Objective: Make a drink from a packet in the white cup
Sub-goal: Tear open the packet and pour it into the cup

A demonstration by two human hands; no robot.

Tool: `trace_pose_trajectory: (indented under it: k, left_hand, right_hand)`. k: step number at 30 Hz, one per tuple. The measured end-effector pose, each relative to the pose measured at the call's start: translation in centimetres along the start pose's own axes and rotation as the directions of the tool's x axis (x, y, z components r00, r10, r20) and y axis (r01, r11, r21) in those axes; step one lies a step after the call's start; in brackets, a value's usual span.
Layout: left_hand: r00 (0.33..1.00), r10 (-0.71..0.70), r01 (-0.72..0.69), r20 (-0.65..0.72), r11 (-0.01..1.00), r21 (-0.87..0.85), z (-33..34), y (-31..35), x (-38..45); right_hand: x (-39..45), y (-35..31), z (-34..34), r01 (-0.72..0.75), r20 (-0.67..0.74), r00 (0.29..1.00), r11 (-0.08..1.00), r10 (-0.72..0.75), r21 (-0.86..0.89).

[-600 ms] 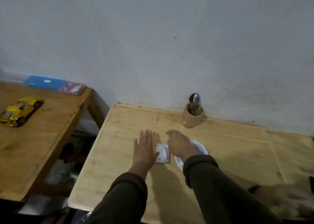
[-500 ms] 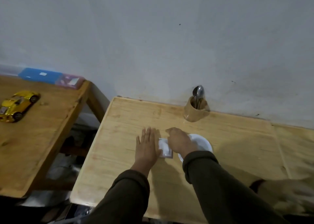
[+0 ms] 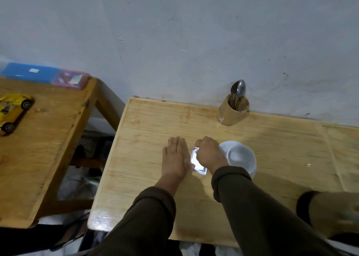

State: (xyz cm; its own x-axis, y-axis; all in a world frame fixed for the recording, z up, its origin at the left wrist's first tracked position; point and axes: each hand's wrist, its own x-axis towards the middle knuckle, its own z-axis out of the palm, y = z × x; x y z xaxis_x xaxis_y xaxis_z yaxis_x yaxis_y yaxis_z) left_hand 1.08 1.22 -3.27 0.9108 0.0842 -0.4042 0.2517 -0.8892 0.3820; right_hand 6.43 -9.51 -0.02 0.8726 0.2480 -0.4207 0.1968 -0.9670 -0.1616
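the pale wooden tabletop fills the lower centre of the frame. right of middle on it stands the white cup, which looks empty. at centre the left hand lies flat and open on the wood, holding nothing. the right hand has its grip closed on the small silvery packet, tilting it up between the two hands. judging by this, the task has barely started: opening, pouring and stirring are all left.
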Motion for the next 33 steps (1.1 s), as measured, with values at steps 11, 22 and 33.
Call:
trace_pose_trajectory:
  k: [11, 22, 33]
  left_hand:
    - [0.986, -0.072, -0.031, -0.149, 0.804, -0.593, -4.9, 1.9, 1.2]
    - [0.960, 0.073, -0.239, -0.270, 0.716, -0.657, -10.0, 6.2, 1.7]
    - [0.934, 0.147, -0.342, -0.325, 0.629, -0.698, -11.9, 12.6, -0.3]
  right_hand:
    - [0.0, -0.9, -5.6, -0.106, -0.041, 0.990, 0.901, 0.136, 0.422]
    - [-2.9, 1.3, -14.6, 0.104, -0.147, 0.989, 0.835, -0.029, 0.540]
    - [-5.0, 5.2, -18.8, 0.224, -0.362, 0.931, 0.846, -0.040, 0.484]
